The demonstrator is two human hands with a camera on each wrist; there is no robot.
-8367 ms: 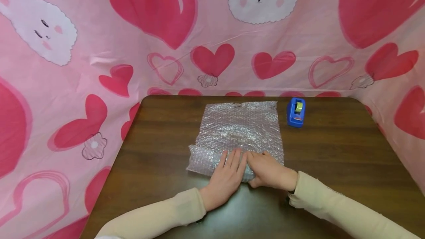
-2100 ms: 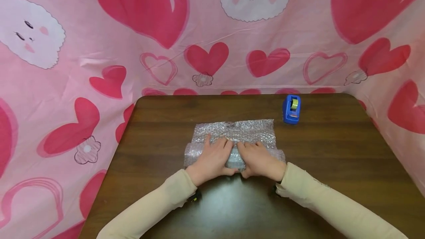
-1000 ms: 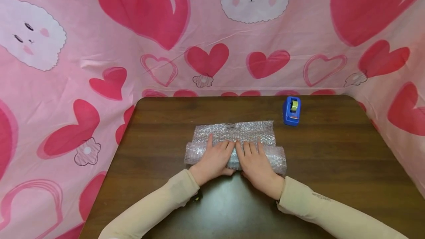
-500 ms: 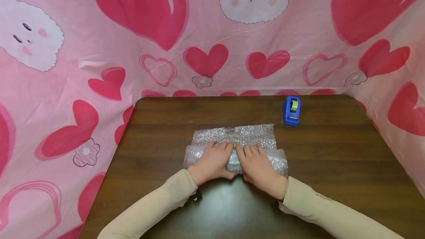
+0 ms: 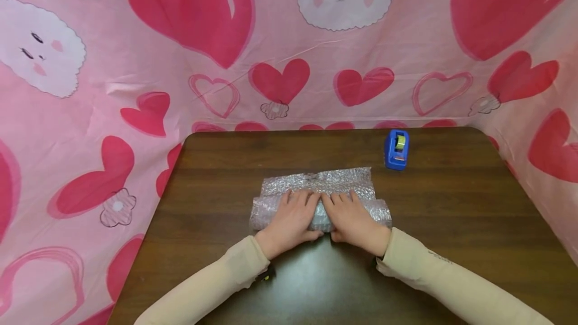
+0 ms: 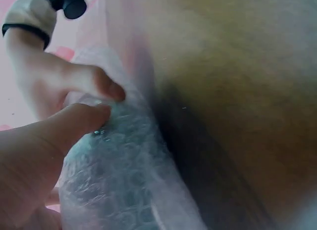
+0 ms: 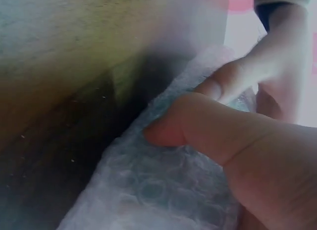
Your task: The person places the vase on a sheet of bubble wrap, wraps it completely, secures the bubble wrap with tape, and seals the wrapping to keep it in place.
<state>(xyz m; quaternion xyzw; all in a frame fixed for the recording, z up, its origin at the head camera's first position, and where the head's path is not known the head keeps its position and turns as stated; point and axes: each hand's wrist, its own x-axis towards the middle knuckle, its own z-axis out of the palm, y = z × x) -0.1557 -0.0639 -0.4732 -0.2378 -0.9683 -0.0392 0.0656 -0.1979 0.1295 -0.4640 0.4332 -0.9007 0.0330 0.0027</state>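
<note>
A sheet of clear bubble wrap (image 5: 340,180) lies on the table, its near part wound into a roll (image 5: 321,219) that runs left to right. The left hand (image 5: 290,217) grips the roll left of its middle, fingers over the top and thumb on the near side. Just to the right, the right hand (image 5: 354,218) holds it the same way. Both wrist views show the thumbs close together, pressing the bubble wrap (image 6: 114,180). The roll's middle looks faintly blue-green; whether something lies inside cannot be made out.
A blue tape dispenser (image 5: 396,150) with yellowish tape stands behind the wrap to the right, near the far edge of the dark wooden table (image 5: 217,164). A pink cloth (image 5: 180,39) with hearts surrounds the table's back and sides.
Since the oldest frame, much more of the sheet has been wound up and the flat part behind is shorter. Over the last second the hands have stayed on the roll with only small shifts.
</note>
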